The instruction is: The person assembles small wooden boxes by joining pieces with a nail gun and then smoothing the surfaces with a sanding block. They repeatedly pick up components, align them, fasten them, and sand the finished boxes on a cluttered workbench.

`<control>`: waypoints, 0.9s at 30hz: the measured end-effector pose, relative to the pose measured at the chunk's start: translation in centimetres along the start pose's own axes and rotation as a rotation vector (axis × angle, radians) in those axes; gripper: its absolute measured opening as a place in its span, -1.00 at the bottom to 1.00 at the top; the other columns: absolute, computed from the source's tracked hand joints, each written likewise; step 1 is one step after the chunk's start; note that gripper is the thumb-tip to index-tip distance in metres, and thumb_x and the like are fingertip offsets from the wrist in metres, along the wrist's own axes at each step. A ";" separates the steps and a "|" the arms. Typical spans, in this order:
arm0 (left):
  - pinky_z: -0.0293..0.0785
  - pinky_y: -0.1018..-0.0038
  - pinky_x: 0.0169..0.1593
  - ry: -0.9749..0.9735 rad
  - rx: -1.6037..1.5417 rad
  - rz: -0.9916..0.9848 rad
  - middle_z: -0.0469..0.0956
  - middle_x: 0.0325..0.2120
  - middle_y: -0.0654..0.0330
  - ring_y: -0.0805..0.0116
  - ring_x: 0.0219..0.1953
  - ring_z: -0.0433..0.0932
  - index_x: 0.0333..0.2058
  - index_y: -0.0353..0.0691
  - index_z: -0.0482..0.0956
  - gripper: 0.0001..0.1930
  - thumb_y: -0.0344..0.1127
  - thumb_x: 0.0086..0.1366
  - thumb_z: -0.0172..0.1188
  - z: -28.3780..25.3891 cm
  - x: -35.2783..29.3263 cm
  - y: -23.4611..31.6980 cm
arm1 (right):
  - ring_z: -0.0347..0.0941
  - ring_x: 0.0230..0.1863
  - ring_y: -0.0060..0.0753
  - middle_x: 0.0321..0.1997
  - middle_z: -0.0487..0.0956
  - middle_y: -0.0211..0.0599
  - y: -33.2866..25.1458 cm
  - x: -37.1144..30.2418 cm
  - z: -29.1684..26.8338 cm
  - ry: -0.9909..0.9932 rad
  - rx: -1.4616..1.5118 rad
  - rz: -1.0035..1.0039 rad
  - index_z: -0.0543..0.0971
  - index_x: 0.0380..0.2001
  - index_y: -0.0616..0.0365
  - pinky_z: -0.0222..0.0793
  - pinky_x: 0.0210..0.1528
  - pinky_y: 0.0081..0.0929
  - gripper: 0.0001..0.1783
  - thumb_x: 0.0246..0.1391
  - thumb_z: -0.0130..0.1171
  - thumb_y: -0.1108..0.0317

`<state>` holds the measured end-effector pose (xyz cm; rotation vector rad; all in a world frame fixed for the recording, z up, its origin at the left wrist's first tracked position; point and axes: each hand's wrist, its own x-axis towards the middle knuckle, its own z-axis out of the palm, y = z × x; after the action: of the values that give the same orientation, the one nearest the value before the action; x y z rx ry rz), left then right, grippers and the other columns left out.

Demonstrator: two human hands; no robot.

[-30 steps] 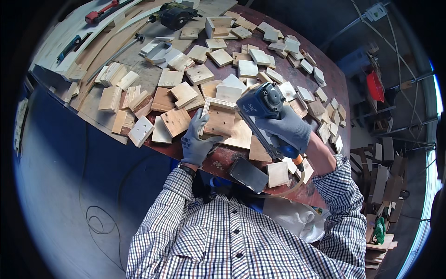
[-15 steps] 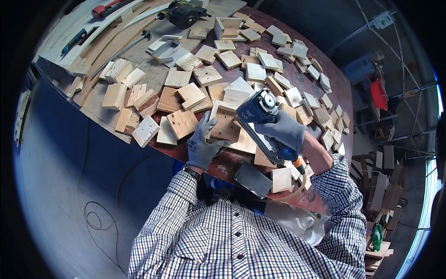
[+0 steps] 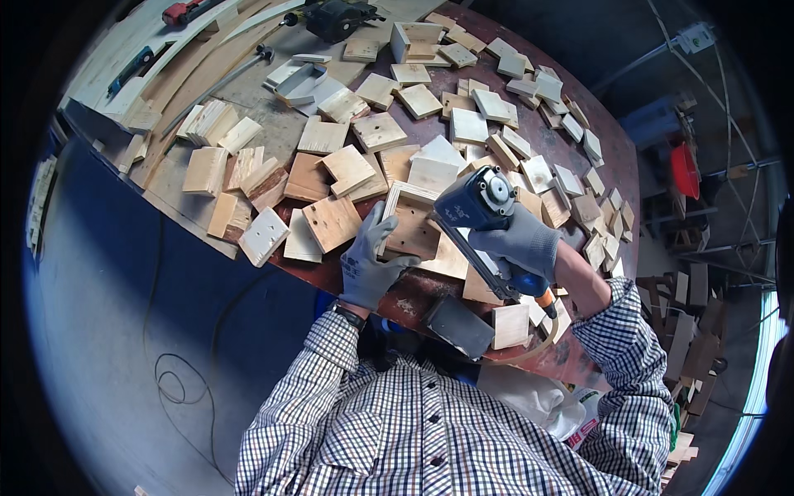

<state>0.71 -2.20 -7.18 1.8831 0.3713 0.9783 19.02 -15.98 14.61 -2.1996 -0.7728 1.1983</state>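
My left hand [image 3: 370, 271], in a grey work glove, grips a small open wooden box [image 3: 412, 236] by its left wall and near side. Two adjoining raised walls show on the box, and its floor has small dark holes. My right hand [image 3: 523, 241], gloved too, is closed round a blue and black air nail gun [image 3: 473, 201]. The gun's nose is close to the box's right side; whether it touches cannot be made out. An orange fitting [image 3: 545, 299] joins the gun to an air hose.
Many small wooden blocks [image 3: 379, 132] lie scattered over the dark red tabletop [image 3: 405, 298]. A dark rectangular block [image 3: 459, 326] lies at the near edge. Further back are a black power tool [image 3: 335, 21] and a long metal clamp [image 3: 217, 89]. A cable [image 3: 178, 388] coils on the floor.
The whole view has shifted slightly. The nail gun and my right hand have moved a little right and nearer me. My left hand keeps its hold on the box.
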 end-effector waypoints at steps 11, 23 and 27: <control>0.52 0.14 0.31 -0.006 0.064 0.024 0.38 0.35 -0.16 -0.11 0.34 0.45 0.21 -0.07 0.38 -0.04 -0.16 -0.18 0.73 -0.1 0.0 0.2 | 0.57 -0.35 -0.54 -0.31 0.64 -0.34 -0.2 0.3 0.0 0.015 -0.099 -0.033 0.61 -0.06 0.21 0.55 -0.23 -0.50 -0.59 0.03 0.32 0.28; 0.50 0.16 0.34 -0.008 0.029 0.007 0.35 0.36 -0.14 -0.09 0.37 0.41 0.24 -0.04 0.36 -0.04 -0.15 -0.14 0.72 0.0 0.0 0.1 | 0.53 -0.43 -0.52 -0.38 0.64 -0.35 -1.4 -0.4 0.2 0.007 -0.035 0.083 0.66 -0.12 0.19 0.47 -0.27 -0.50 -0.62 0.04 0.30 0.19; 0.49 0.15 0.34 -0.001 0.053 0.062 0.33 0.37 -0.12 -0.08 0.37 0.41 0.25 -0.04 0.33 -0.03 -0.16 -0.12 0.72 0.0 0.3 0.3 | 0.47 -0.63 -0.66 -0.51 0.56 -0.45 -2.2 -1.3 1.7 -0.003 0.010 -0.035 0.63 -0.19 0.22 0.42 -0.58 -0.59 -0.70 0.08 0.33 0.24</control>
<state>0.85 -2.17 -6.74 1.9532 0.3434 1.0174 16.50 -15.05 15.99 -2.1671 -0.8017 1.1862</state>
